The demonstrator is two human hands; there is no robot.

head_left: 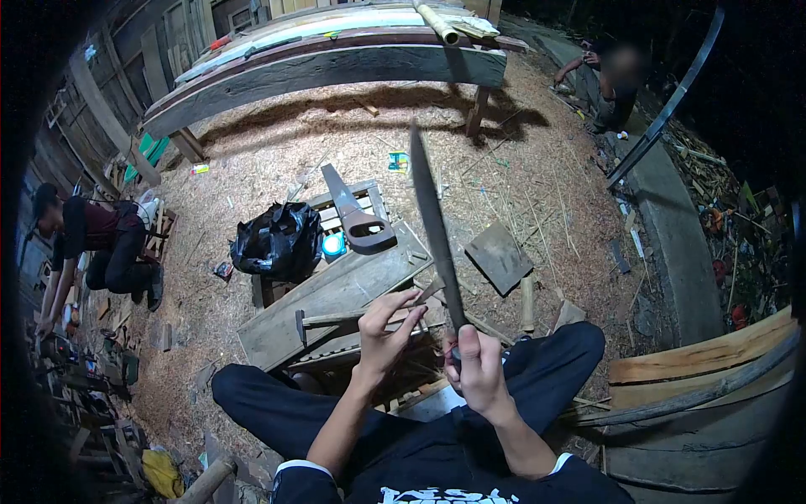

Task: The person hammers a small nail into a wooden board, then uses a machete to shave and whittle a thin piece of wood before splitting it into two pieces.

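Observation:
My right hand (pixel 480 365) is wrapped round the handle of a long dark blade (pixel 435 218), which points up and away from me. My left hand (pixel 389 333) pinches a small thin piece of wood (pixel 430 291) beside the blade's lower part. In front of my crossed legs lie a grey plank (pixel 336 298) and a hammer (pixel 300 326). Beyond them a handsaw (pixel 368 233) rests on slats near a blue tape measure (pixel 333 245) and a black plastic bag (pixel 277 242).
A long wooden bench (pixel 336 74) stands at the back. One person (pixel 105 239) bends down at the left; another person (pixel 617 88) crouches at the upper right. A square board (pixel 499 257) lies on shavings, with planks (pixel 697 420) at the lower right.

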